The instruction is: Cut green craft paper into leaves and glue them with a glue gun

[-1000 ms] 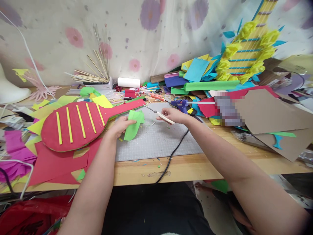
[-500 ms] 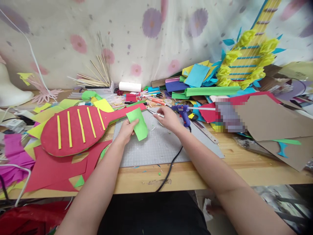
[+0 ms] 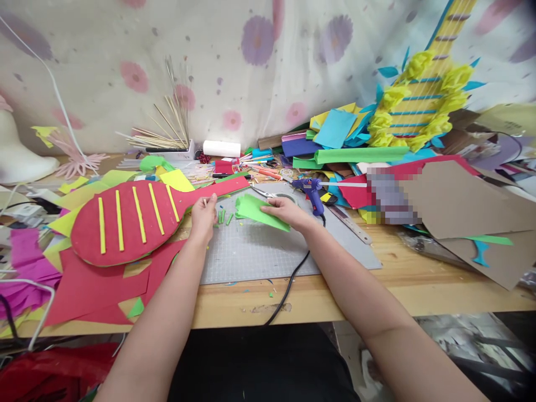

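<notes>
My right hand (image 3: 288,213) pinches a sheet of green paper (image 3: 263,214) by its edge, tilted above the grey cutting mat (image 3: 251,259). Behind that paper lie the scissors (image 3: 274,195), partly covered by the hand and sheet. My left hand (image 3: 203,219) is closed, fingertips together, beside the neck of a red cardboard guitar shape (image 3: 125,223) with yellow strips across its body. Whatever those fingers hold, if anything, I cannot make out. Small green paper scraps (image 3: 224,216) are on the mat between my hands.
A purple glue gun (image 3: 312,195) stands right of the mat, its black cable (image 3: 293,282) trailing to the front edge. A metal ruler (image 3: 349,224) lies nearby. Cardboard sheets (image 3: 464,201) pile up at right, before a yellow guitar model (image 3: 419,111). Red paper (image 3: 100,290) covers the left front.
The green paper has passed from my left hand to my right. My right hand has let go of the scissors. My left hand has moved left, and green scraps now show on the mat.
</notes>
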Motion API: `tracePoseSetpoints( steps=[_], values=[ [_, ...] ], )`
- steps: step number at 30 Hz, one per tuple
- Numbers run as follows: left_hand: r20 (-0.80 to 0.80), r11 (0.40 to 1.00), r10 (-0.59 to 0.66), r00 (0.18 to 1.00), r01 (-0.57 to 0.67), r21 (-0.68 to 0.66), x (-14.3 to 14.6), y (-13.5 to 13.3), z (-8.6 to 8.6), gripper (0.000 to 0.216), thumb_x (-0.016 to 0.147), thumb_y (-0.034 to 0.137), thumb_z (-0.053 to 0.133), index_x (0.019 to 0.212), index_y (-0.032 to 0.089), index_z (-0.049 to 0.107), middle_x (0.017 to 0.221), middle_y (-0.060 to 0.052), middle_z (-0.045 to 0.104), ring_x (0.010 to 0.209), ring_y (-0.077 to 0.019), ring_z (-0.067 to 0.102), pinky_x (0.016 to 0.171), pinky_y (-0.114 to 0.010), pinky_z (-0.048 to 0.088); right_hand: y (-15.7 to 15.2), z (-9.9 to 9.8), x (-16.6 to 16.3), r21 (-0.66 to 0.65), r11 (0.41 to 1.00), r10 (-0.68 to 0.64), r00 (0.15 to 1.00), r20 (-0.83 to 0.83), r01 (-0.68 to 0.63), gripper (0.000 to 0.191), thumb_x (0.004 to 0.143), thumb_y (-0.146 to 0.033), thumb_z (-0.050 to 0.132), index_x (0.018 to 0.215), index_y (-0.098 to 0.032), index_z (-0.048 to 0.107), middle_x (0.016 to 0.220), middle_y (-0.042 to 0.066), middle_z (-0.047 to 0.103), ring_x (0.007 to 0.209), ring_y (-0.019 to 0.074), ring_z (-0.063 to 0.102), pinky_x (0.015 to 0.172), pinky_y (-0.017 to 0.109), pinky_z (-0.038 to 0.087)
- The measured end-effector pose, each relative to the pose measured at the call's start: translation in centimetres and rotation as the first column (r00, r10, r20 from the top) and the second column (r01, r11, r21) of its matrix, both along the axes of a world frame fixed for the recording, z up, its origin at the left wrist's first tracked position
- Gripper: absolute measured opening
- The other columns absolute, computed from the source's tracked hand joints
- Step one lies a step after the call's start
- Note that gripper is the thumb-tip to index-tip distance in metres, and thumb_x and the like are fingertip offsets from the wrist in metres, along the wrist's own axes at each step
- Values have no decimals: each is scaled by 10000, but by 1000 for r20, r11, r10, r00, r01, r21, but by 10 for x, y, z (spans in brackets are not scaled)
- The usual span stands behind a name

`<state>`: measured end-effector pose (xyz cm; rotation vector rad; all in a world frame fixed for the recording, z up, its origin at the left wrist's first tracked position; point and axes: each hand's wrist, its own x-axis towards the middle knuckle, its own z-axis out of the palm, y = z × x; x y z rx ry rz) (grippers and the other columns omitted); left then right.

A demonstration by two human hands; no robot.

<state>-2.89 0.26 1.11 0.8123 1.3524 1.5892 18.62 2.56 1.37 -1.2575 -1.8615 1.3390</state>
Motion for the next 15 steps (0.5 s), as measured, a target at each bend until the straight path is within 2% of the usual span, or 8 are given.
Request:
tracePoseSetpoints(
  steps=[3, 5, 7, 9, 11, 12, 14, 15],
  values=[
    [-125, 997, -79, 989, 77, -18, -4, -1, 1, 328, 777, 415, 531, 610, 202, 347, 427, 104, 230, 331, -38, 201, 349, -187, 160, 1, 5, 12, -97, 967, 245, 961, 131, -233, 391, 663, -551, 615, 686, -163, 573, 580, -50, 454, 518, 70, 373, 508, 228, 260],
    [-267, 978, -209, 941, 204, -46, 0, -6, 1, 320, 779, 446, 512, 608, 196, 410, 446, 84, 290, 347, -48, 241, 368, -205, 196, 2, 5, 14, -126, 948, 311, 933, 182, -291, 386, 650, -542, 633, 698, -161, 590, 580, -49, 461, 523, 72, 377, 507, 227, 256],
    [-463, 939, -331, 822, 335, -78, 7, -12, 0, 255, 715, 426, 598, 664, 189, 517, 482, 71, 362, 395, -61, 312, 413, -213, 242, 2, 6, 12, -123, 941, 334, 919, 211, -314, 359, 642, -510, 653, 719, -162, 606, 587, -46, 476, 532, 74, 388, 506, 226, 258],
    [-639, 899, -400, 657, 419, -131, 14, -17, -2, 228, 638, 392, 680, 722, 198, 594, 502, 65, 412, 465, -81, 394, 470, -216, 281, 2, 6, 10, -106, 940, 340, 918, 205, -324, 326, 635, -468, 672, 734, -163, 614, 600, -43, 492, 545, 76, 402, 509, 224, 270],
    [-717, 881, -428, 550, 430, -197, 19, -19, -6, 211, 642, 389, 671, 700, 195, 611, 504, 52, 445, 502, -100, 431, 503, -228, 291, 1, 6, 7, -57, 959, 284, 947, 152, -279, 303, 631, -434, 686, 751, -165, 615, 636, -37, 517, 570, 79, 428, 524, 222, 301],
    [-733, 891, -415, 539, 403, -208, 21, -18, -9, 199, 667, 385, 645, 686, 191, 607, 505, 47, 450, 509, -107, 433, 512, -233, 290, 1, 6, 6, -19, 979, 205, 974, 95, -204, 299, 630, -419, 691, 777, -170, 613, 670, -33, 536, 591, 82, 450, 537, 222, 325],
    [-742, 941, -320, 590, 289, -176, 23, -14, -14, 179, 728, 356, 576, 680, 184, 583, 507, 43, 438, 511, -111, 415, 522, -239, 280, 1, 6, 4, 10, 1000, -22, 997, -80, 23, 333, 633, -388, 695, 877, -188, 589, 758, -20, 574, 637, 94, 505, 569, 226, 381],
    [-733, 966, -248, 633, 215, -141, 23, -11, -17, 170, 754, 335, 540, 685, 182, 566, 512, 45, 423, 510, -110, 399, 525, -239, 274, 1, 6, 3, -19, 992, -130, 976, -177, 128, 371, 637, -370, 694, 938, -201, 559, 801, -13, 590, 660, 103, 536, 588, 234, 412]
  ],
)
